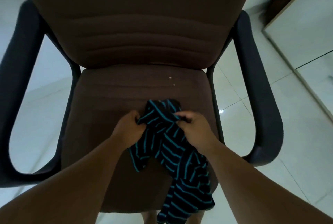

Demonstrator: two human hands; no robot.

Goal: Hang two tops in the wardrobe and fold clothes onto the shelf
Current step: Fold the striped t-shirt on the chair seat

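A black top with teal stripes (173, 151) lies crumpled on the seat of a brown office chair (111, 101), its lower part hanging over the seat's front edge. My left hand (128, 130) grips a bunch of the fabric at the garment's upper left. Near the upper right of the top, my right hand (193, 130) pinches the fabric between thumb and fingers. Both hands hold the top's upper end just above the seat.
The chair has a tall brown backrest (140, 25) and dark armrests on the left (21, 65) and right (257, 83). Pale tiled floor (243, 112) surrounds the chair. A light panel with a wooden edge (297, 34) stands at the far right.
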